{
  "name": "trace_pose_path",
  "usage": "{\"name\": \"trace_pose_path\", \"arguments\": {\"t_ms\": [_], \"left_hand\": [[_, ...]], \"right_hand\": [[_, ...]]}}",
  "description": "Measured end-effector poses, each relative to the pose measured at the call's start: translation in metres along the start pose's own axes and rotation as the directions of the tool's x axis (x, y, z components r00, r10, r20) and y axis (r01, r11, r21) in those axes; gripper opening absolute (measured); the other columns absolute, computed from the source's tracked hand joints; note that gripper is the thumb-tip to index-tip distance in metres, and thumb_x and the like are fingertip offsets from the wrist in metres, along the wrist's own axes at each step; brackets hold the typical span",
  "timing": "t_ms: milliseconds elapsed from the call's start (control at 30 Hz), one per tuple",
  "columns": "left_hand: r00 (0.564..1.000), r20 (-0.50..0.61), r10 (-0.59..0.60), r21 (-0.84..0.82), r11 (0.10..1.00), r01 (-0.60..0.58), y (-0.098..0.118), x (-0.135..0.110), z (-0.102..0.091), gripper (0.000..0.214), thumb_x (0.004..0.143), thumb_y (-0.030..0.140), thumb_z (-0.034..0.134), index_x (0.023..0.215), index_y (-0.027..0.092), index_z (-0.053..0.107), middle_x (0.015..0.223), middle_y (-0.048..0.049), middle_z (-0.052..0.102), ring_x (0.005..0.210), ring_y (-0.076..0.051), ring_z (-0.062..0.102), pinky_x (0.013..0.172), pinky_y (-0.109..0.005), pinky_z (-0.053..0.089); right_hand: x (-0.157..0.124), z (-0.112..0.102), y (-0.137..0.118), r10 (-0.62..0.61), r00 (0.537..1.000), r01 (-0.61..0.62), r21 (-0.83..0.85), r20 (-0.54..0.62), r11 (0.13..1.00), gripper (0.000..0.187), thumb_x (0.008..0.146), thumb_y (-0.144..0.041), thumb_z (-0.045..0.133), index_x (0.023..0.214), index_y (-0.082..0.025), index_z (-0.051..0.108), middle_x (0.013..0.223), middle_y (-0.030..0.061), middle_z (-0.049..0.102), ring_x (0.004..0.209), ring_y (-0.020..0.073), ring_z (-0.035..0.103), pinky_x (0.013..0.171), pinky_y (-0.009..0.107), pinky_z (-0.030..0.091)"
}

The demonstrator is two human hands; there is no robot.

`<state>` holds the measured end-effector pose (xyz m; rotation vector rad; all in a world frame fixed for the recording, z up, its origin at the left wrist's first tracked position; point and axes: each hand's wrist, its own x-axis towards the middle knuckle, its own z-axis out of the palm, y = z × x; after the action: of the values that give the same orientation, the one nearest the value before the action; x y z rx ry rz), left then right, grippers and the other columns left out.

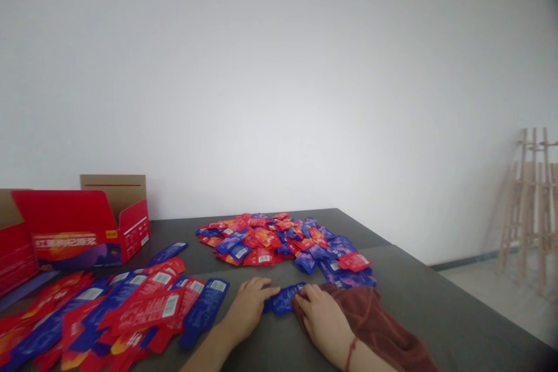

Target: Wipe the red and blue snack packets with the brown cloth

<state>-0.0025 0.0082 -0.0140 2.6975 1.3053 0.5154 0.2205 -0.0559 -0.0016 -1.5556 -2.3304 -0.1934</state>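
Note:
A blue sachet (284, 299) with pale print lies flat on the dark table, between my two hands. My left hand (249, 309) is closed on its left end, thumb and fingers pressed against it. On the right end, my right hand (321, 315) presses a bunched brown cloth (364, 317), its fingers closed on the cloth. The cloth trails over the table toward the lower right. Part of the sachet is hidden under my fingers and the cloth.
Left of my hands lies a spread of red and blue sachets (143, 308). Farther back is a heaped pile of similar packets (270, 238). An open red carton (74, 232) stands at the back left, with another beside it. Wooden easels (529, 209) stand off the table at right.

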Motion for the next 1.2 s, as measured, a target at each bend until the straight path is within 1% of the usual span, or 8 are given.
{"name": "trace_pose_path", "arguments": {"t_ms": [167,333,467,633,800,900,1033,1200], "left_hand": [[1.0,0.016,-0.004,0.011,1.0,0.004,0.001,0.0,-0.002,0.058,0.084,0.004,0.038,0.13,0.034,0.055,0.134,-0.0042,0.053,0.124,-0.022,0.045,0.103,-0.041,0.033],[0.999,0.031,-0.021,0.016,1.0,0.02,0.004,-0.001,-0.006,0.058,0.084,0.005,0.037,0.132,0.032,0.054,0.135,-0.0042,0.053,0.125,-0.022,0.044,0.103,-0.041,0.033],[0.999,0.034,-0.028,0.001,1.0,0.028,0.008,-0.001,-0.01,0.057,0.083,0.004,0.037,0.13,0.031,0.056,0.135,-0.0041,0.053,0.125,-0.022,0.044,0.104,-0.04,0.032],[0.999,0.014,-0.033,-0.022,0.999,0.034,0.006,0.0,-0.009,0.056,0.084,0.005,0.038,0.128,0.033,0.057,0.133,-0.0032,0.055,0.123,-0.021,0.045,0.102,-0.039,0.033],[1.0,0.014,-0.027,-0.017,0.999,0.027,0.003,0.001,-0.006,0.057,0.082,0.005,0.039,0.128,0.034,0.057,0.133,-0.0024,0.055,0.123,-0.021,0.045,0.102,-0.038,0.033],[0.999,0.034,-0.029,0.004,1.0,0.029,0.004,0.0,-0.008,0.06,0.081,0.003,0.039,0.129,0.034,0.056,0.134,-0.0025,0.054,0.124,-0.021,0.044,0.103,-0.038,0.032],[0.998,0.053,-0.032,0.018,0.999,0.031,0.007,0.001,-0.013,0.06,0.08,0.003,0.038,0.129,0.032,0.056,0.134,-0.0034,0.054,0.124,-0.021,0.044,0.103,-0.038,0.032],[0.998,0.049,-0.041,-0.01,0.999,0.041,0.009,0.0,-0.016,0.059,0.081,0.003,0.038,0.129,0.032,0.057,0.135,-0.0033,0.053,0.125,-0.021,0.044,0.103,-0.038,0.032]], "right_hand": [[0.019,-0.004,-0.018,-0.134,0.99,0.132,0.046,0.048,0.99,0.022,0.088,-0.017,0.047,0.1,-0.022,0.065,0.102,0.0032,0.059,0.096,0.0196,0.051,0.081,0.029,0.038],[0.036,-0.007,-0.011,0.017,0.999,-0.018,0.037,0.046,0.999,0.023,0.088,-0.017,0.045,0.095,-0.023,0.067,0.101,0.0033,0.059,0.095,0.0183,0.052,0.078,0.027,0.039],[0.026,-0.007,0.0,0.11,0.994,-0.109,-0.023,0.017,0.994,0.025,0.088,-0.016,0.044,0.095,-0.02,0.067,0.102,0.0065,0.06,0.094,0.0202,0.052,0.077,0.029,0.04],[0.012,-0.007,-0.008,-0.028,0.999,0.031,-0.094,0.035,0.995,0.025,0.089,-0.014,0.044,0.101,-0.019,0.065,0.103,0.0073,0.06,0.095,0.0222,0.052,0.078,0.032,0.04],[0.026,-0.007,-0.029,-0.125,0.99,0.128,-0.051,0.059,0.99,0.023,0.091,-0.019,0.044,0.096,-0.019,0.067,0.099,0.0054,0.061,0.094,0.0204,0.053,0.077,0.03,0.04],[0.038,-0.007,-0.031,-0.052,0.997,0.053,-0.021,0.059,0.998,0.027,0.093,-0.024,0.042,0.094,-0.02,0.068,0.098,0.0052,0.061,0.093,0.0194,0.054,0.077,0.029,0.04],[0.048,-0.008,-0.016,0.068,0.996,-0.067,-0.026,0.05,0.997,0.028,0.092,-0.022,0.042,0.092,-0.02,0.07,0.1,0.0071,0.061,0.095,0.0202,0.054,0.076,0.029,0.041],[0.037,-0.011,0.005,0.176,0.983,-0.173,-0.068,0.05,0.983,0.028,0.088,-0.015,0.043,0.091,-0.018,0.07,0.097,0.0102,0.062,0.092,0.0218,0.056,0.073,0.03,0.042]]}}
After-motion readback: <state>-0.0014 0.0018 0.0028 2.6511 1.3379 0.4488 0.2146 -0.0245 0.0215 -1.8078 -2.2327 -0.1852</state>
